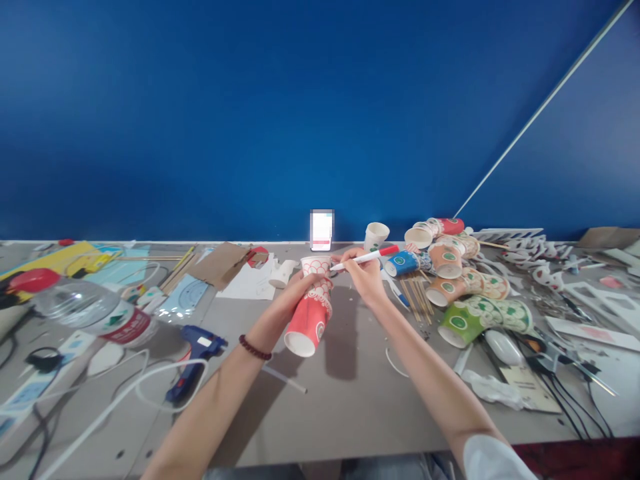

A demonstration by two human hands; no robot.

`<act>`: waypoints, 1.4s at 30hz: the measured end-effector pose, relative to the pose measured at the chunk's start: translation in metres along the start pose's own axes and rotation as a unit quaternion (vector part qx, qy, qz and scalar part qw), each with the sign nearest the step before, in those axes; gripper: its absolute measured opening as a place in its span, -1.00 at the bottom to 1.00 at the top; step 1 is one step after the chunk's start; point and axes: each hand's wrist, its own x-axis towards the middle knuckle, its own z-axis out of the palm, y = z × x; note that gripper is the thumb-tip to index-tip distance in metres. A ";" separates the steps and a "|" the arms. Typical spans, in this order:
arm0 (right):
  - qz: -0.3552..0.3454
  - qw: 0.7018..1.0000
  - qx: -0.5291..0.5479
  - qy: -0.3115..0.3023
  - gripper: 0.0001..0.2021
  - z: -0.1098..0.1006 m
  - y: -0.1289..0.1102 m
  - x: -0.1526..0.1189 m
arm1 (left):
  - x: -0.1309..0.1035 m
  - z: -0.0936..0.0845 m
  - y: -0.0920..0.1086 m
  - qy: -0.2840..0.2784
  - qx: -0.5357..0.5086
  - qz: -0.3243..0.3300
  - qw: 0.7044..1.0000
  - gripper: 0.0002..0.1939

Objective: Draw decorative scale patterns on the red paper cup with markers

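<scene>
Nearer than the upright, bright-screened phone (321, 230): column of joined red-and-white patterned paper cups (306, 327), tilted.
Left hand (300, 288): curled around the column; too firm a squeeze could dent thin paper.
Right hand (365, 270): pinching white marker with red end (387, 253), tip by the uppermost cup; either hand wavering could stray or smear a line.
White looping cable (173, 364): left of the phone, nearer, beside the left forearm; an elbow sweep could snag it.
</scene>
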 end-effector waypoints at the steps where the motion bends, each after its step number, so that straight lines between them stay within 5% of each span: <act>1: 0.001 1.000 0.001 0.001 -0.96 0.000 -0.001 0.000 | 0.000 0.000 -0.001 -0.004 -0.005 0.001 1.000 -0.70; 26: 0.000 0.999 0.023 -0.026 -0.94 -0.001 0.003 0.002 | 0.008 -0.006 -0.008 -0.062 -0.069 -0.037 0.995 -0.62; 32: -0.011 0.999 -0.003 -0.036 -0.93 0.001 0.000 -0.001 | 0.002 0.000 -0.005 -0.035 -0.032 -0.019 0.999 -0.45; 42: -0.009 1.000 0.001 -0.029 -0.94 0.002 0.000 -0.002 | 0.001 0.001 -0.005 -0.012 -0.022 -0.020 0.999 -0.48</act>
